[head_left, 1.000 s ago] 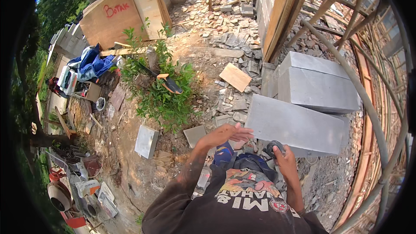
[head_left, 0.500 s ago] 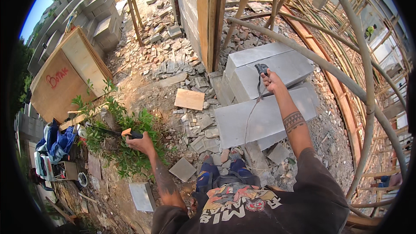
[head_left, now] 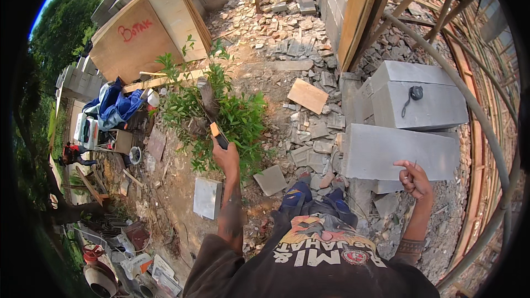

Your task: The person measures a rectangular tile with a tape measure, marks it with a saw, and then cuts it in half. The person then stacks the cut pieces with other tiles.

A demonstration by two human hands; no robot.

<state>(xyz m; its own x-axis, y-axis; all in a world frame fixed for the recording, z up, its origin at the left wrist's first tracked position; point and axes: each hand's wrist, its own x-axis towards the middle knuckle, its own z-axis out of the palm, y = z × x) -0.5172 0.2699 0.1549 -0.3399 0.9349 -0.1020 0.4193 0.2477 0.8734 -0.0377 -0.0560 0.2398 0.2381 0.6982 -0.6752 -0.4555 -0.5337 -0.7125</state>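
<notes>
My left hand (head_left: 225, 157) is closed round the black and orange handle of a hand saw (head_left: 219, 135). Its dark blade points into a leafy green bush (head_left: 243, 121) and partly blends with the stems. Over the nearer grey concrete block (head_left: 381, 149) hovers my right hand (head_left: 417, 181), index finger stretched out and the other fingers curled. A thin sliver shows at those fingers, too small to name. Beyond it, a black tape measure (head_left: 415, 92) with a wrist strap lies on top of another grey block (head_left: 436, 110), apart from my hand.
Broken rubble and a square plywood piece (head_left: 307, 96) cover the ground ahead. Large plywood sheets (head_left: 124, 49) lean at the far left, near a blue cloth (head_left: 124, 102). Bamboo poles (head_left: 469, 94) curve along the right. A small block (head_left: 207, 198) lies beside my left forearm.
My right hand has let go of the tape measure on the block and drawn back toward me. The left hand still holds the saw, its blade now pointing forward. The view has swung left.
</notes>
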